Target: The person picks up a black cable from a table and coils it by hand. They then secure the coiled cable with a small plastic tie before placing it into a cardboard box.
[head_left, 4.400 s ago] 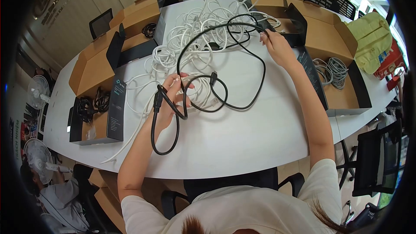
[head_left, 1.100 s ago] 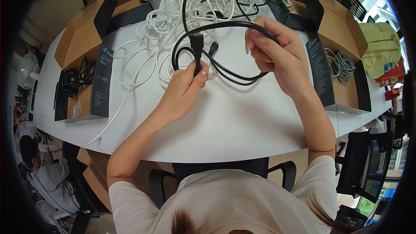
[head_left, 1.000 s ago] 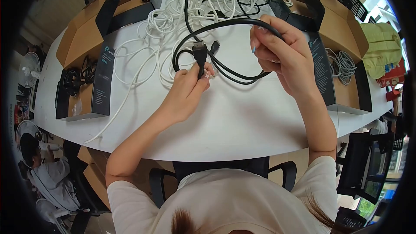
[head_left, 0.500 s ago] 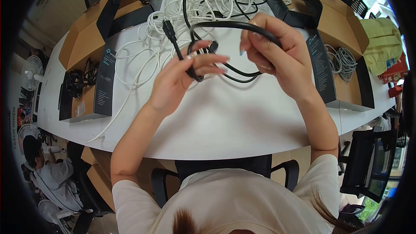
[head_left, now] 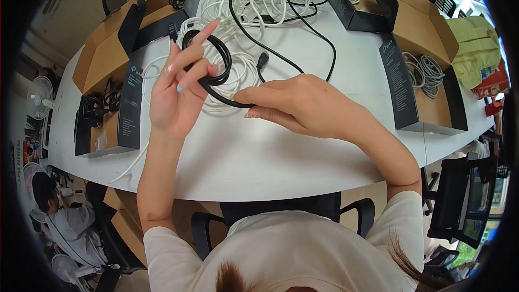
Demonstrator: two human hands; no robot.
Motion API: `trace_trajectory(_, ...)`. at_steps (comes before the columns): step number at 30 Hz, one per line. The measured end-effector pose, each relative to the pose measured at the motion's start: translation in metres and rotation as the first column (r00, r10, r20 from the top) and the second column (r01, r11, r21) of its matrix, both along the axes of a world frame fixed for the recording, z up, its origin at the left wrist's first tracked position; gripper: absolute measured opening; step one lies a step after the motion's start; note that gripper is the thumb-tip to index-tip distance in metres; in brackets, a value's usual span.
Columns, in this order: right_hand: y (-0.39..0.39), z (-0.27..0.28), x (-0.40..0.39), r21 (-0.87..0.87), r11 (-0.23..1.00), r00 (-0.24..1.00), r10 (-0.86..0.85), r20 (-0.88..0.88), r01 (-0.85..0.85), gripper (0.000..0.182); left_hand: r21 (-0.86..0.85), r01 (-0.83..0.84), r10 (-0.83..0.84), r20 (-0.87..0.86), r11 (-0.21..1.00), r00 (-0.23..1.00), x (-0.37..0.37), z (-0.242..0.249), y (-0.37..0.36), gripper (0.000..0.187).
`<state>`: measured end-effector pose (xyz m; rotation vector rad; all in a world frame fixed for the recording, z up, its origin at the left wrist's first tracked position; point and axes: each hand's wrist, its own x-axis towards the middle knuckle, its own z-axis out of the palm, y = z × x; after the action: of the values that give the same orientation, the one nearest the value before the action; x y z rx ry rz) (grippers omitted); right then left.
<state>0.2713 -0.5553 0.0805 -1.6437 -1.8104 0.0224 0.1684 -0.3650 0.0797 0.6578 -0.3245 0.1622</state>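
Note:
My left hand (head_left: 181, 84) is raised left of centre, its fingers curled around a small coil of black cable (head_left: 227, 62). A black connector (head_left: 172, 31) sticks up behind the fingertips. My right hand (head_left: 303, 103) pinches the same cable between thumb and fingers, just right of the coil. Another black plug (head_left: 263, 60) lies on the table beyond my right hand. Loose black cable runs from there towards a tangle of white cables (head_left: 265, 0) at the back. Which ends belong together I cannot fully make out.
Open cardboard boxes stand on both sides of the white table (head_left: 259, 157). The near left box (head_left: 130, 111) holds black cables, the near right box (head_left: 403, 86) a grey cable coil (head_left: 427, 75). A yellow-green bag (head_left: 476, 48) lies far right. A person (head_left: 70, 221) sits at lower left.
The cable is now wound into several loops at my left hand, which has moved left. My right hand has come down and left, drawing the cable towards the coil.

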Motion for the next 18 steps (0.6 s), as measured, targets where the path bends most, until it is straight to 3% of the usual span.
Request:
trace_trajectory(2, 0.002, -0.006, 0.003, -0.020, 0.999, 0.997, 0.037, -0.065, -0.039, 0.022, -0.025, 0.020, -0.020, 0.013, 0.999, 1.000, -0.004, 0.002, -0.002, 0.046)
trace_trajectory(3, 0.003, -0.010, 0.006, -0.066, 0.995, 0.991, 0.071, -0.111, -0.078, 0.025, -0.045, -0.073, 0.068, -0.114, 0.996, 0.991, -0.009, 0.010, -0.007, 0.046)
trace_trajectory(7, 0.007, -0.022, 0.023, -0.241, 0.941, 0.958, 0.184, -0.219, -0.236, 0.039, 0.024, -0.056, 0.058, -0.074, 0.998, 0.996, -0.021, 0.009, 0.000, 0.046)
trace_trajectory(10, 0.005, -0.016, 0.032, -0.404, 0.899, 0.985, 0.159, -0.061, -0.170, 0.038, 0.190, 0.118, -0.140, 0.108, 0.975, 0.984, -0.024, -0.002, 0.011, 0.049)
trace_trajectory(11, 0.004, -0.020, 0.036, -0.357, 0.927, 0.989, 0.140, 0.045, -0.114, 0.036, 0.303, 0.166, -0.216, 0.142, 0.939, 0.966, -0.025, -0.007, 0.018, 0.051)
trace_trajectory(12, 0.004, -0.027, 0.040, -0.303, 0.951, 0.982, 0.113, 0.151, -0.062, 0.033, 0.347, 0.213, -0.260, 0.095, 0.914, 0.961, -0.029, -0.009, 0.017, 0.054)
trace_trajectory(14, 0.006, -0.037, 0.047, -0.212, 0.977, 0.956, 0.048, 0.288, 0.014, 0.028, 0.566, 0.372, -0.440, -0.018, 0.736, 0.898, -0.031, -0.004, 0.015, 0.055)
trace_trajectory(16, 0.009, -0.042, 0.052, -0.148, 0.987, 0.936, -0.011, 0.352, 0.068, 0.022, 0.552, 0.602, -0.492, -0.354, 0.577, 0.795, -0.038, 0.008, 0.004, 0.052)
trace_trajectory(18, 0.012, -0.043, 0.053, -0.088, 0.987, 0.916, -0.088, 0.391, 0.132, 0.019, 0.570, 0.726, -0.423, -0.591, 0.385, 0.687, -0.038, 0.013, -0.011, 0.043)
